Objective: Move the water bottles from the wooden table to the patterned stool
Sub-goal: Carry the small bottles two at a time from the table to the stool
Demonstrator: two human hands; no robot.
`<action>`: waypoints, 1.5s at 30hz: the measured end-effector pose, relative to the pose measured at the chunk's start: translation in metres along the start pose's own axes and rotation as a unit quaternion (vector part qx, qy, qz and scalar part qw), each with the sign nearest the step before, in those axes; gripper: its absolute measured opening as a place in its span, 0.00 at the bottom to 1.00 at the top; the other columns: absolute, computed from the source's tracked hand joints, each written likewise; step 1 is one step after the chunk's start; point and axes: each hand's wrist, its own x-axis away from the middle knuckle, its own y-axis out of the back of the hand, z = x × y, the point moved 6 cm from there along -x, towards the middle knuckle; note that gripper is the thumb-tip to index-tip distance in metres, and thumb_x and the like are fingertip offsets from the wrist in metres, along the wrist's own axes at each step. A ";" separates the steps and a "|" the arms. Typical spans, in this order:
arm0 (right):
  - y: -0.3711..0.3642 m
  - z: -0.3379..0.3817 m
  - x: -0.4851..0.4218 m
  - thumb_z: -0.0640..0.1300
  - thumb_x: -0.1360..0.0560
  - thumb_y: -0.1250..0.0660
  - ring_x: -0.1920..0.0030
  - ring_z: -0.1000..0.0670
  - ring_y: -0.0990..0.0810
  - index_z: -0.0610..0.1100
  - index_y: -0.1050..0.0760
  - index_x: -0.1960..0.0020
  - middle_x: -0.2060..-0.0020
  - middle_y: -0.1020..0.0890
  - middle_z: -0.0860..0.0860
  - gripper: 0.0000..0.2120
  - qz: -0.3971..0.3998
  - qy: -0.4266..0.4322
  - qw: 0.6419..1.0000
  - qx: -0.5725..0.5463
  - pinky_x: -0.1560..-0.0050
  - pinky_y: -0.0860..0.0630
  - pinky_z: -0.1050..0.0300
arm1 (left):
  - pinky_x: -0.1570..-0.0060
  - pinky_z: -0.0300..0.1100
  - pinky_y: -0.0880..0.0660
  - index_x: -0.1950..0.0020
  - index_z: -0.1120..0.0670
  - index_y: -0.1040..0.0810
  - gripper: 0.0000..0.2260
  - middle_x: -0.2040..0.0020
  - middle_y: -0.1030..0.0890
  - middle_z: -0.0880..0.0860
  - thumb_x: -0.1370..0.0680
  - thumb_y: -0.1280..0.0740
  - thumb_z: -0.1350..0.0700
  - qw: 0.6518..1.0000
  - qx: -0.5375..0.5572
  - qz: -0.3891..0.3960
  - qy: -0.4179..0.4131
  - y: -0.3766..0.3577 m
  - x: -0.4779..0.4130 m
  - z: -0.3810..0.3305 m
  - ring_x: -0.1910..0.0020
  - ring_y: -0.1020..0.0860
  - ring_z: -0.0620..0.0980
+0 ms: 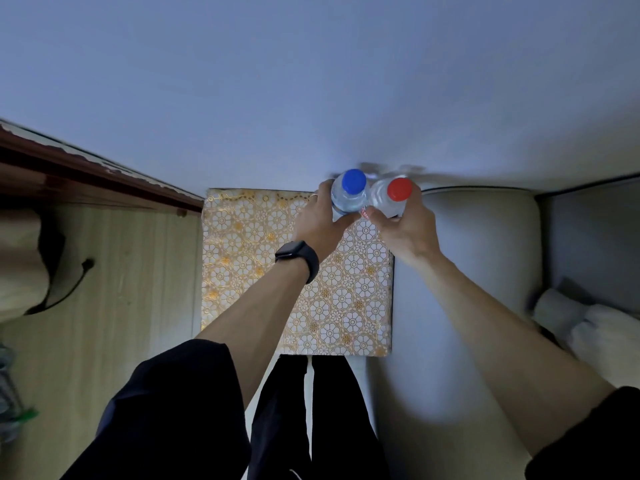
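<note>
A person's left hand (pixel 320 223), fingers (pixel 321 194) curled round a blue-capped water bottle (pixel 349 194), right hand (pixel 405 230) gripping a red-capped bottle (pixel 393 195), both upright (sides touching) at the patterned stool (pixel 263 271) far right corner, wooden desk (pixel 121 289) left.

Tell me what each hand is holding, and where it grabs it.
The left hand grips the clear plastic bottle with the blue cap round its body, below the cap. The right hand grips the clear plastic bottle with the red cap likewise.

No legible text, brand or number: labels on the blue-capped bottle (pixel 350 194) and red-capped bottle (pixel 393 197) appear blurred and largely covered.
</note>
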 end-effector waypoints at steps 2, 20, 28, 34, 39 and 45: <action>0.001 -0.002 -0.001 0.50 0.27 0.25 0.50 0.52 0.21 0.48 0.36 0.30 0.49 0.24 0.57 0.31 0.006 -0.021 1.000 0.001 0.52 0.28 0.62 | 0.51 0.41 0.29 0.28 0.53 0.34 0.31 0.39 0.20 0.54 0.27 0.24 0.48 1.000 0.005 0.016 0.005 0.002 0.000 -0.005 0.44 0.21 0.54; 0.019 0.038 0.129 0.52 0.26 0.28 0.48 0.56 0.22 0.52 0.41 0.23 0.26 0.31 0.49 0.36 0.129 -0.132 0.983 0.003 0.40 0.22 0.52 | 0.45 0.48 0.22 0.24 0.50 0.39 0.30 0.30 0.26 0.56 0.22 0.31 0.48 0.976 -0.103 0.149 0.123 0.092 0.125 -0.033 0.40 0.22 0.54; 0.004 0.107 0.074 0.60 0.23 0.34 0.46 0.43 0.19 0.53 0.39 0.24 0.43 0.19 0.48 0.31 0.074 0.036 0.972 0.221 0.50 0.27 0.54 | 0.53 0.48 0.21 0.23 0.48 0.41 0.30 0.30 0.28 0.57 0.22 0.34 0.48 0.984 -0.088 0.115 0.107 0.099 0.138 -0.024 0.50 0.20 0.54; -0.020 0.106 0.034 0.59 0.20 0.38 0.54 0.39 0.18 0.40 0.34 0.31 0.54 0.18 0.41 0.28 0.079 0.048 0.923 0.373 0.65 0.31 0.54 | 0.40 0.52 0.24 0.22 0.49 0.41 0.28 0.24 0.35 0.53 0.21 0.36 0.50 0.991 -0.106 0.059 0.060 0.108 0.105 -0.017 0.33 0.29 0.55; -0.025 0.110 0.029 0.52 0.17 0.42 0.60 0.42 0.18 0.38 0.36 0.29 0.58 0.18 0.42 0.23 0.071 0.115 0.865 0.482 0.75 0.36 0.57 | 0.26 0.58 0.39 0.19 0.51 0.57 0.40 0.19 0.47 0.59 0.22 0.34 0.50 0.983 -0.035 -0.148 0.101 0.142 0.064 -0.017 0.21 0.45 0.60; -0.023 0.102 0.033 0.52 0.17 0.43 0.67 0.42 0.23 0.42 0.36 0.30 0.61 0.19 0.42 0.21 0.060 0.121 0.860 0.492 0.75 0.37 0.56 | 0.36 0.43 0.30 0.21 0.49 0.69 0.54 0.19 0.62 0.50 0.26 0.28 0.42 0.943 0.177 -0.263 0.101 0.154 0.046 -0.026 0.21 0.46 0.52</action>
